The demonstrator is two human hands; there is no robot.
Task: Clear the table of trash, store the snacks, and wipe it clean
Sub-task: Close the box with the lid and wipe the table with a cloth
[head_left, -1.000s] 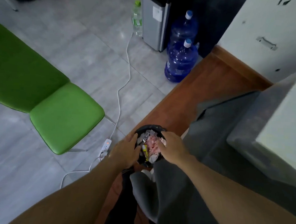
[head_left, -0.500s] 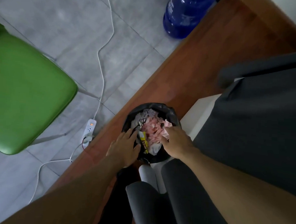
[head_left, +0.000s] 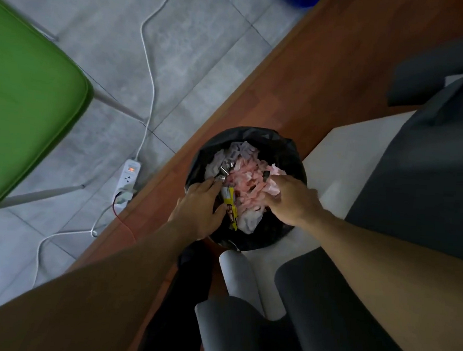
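While the trash bin (head_left: 254, 134) sits heaped to its brim on the floor, the step in hand looks like packing the table's rubbish down so that none spills. At the bin's left rim the left hand (head_left: 198, 214) lies open, fingers straight, tips touching a silver wrapper (head_left: 223, 172). Just inside it a yellow wrapper (head_left: 230, 202) lies along the heap, beside a mound of pink tissue (head_left: 247, 181) in the bin's middle. Over the bin's right side the right hand (head_left: 293, 203) curls its fingers down into that tissue. The tips are buried, so I cannot tell whether it grips a wad or only pushes. Done well, both hands would press evenly toward the centre without dragging the black liner off the rim. The yellow wrapper looks likeliest to slide out.

Far left of the bin stands a green chair (head_left: 31, 103). Nearer the bin, a power strip (head_left: 128, 178) with a lit switch lies on grey tiles (head_left: 206, 38). The bin itself rests on a reddish wooden strip (head_left: 326, 72). Right of the bin comes a pale surface (head_left: 356, 153), then a dark grey seat (head_left: 428, 173).
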